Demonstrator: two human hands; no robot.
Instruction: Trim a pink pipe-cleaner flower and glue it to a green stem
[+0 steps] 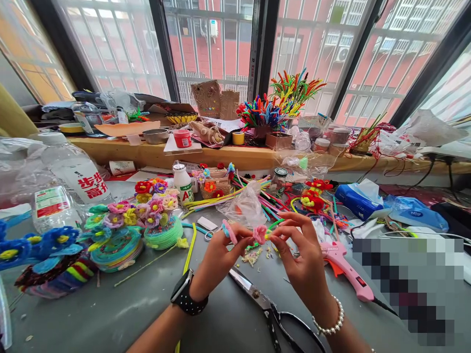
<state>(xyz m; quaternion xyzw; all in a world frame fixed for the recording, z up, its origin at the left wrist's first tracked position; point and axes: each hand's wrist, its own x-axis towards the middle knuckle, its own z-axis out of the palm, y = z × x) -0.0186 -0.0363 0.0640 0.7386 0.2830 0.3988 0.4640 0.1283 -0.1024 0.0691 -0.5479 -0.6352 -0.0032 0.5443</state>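
A small pink pipe-cleaner flower (259, 234) with a yellow bit at its right side is held up between my two hands over the table. My left hand (227, 249), with a watch on its wrist, pinches the flower's left edge; a pink and blue fuzzy piece (228, 231) sits across its fingers. My right hand (300, 245) pinches the yellow part, its other fingers raised. Below the hands lie large black-handled scissors (257, 296). Right of my right hand rests a pink glue gun (348, 272).
Pipe-cleaner flower pots (164, 235) and plastic bottles (79, 171) stand at left. Loose pipe cleaners (191, 245), a plastic bag (246, 206) and a white bottle (183, 184) are ahead. A blue tissue pack (358, 200) lies at right. The wooden sill (221, 156) holds more supplies.
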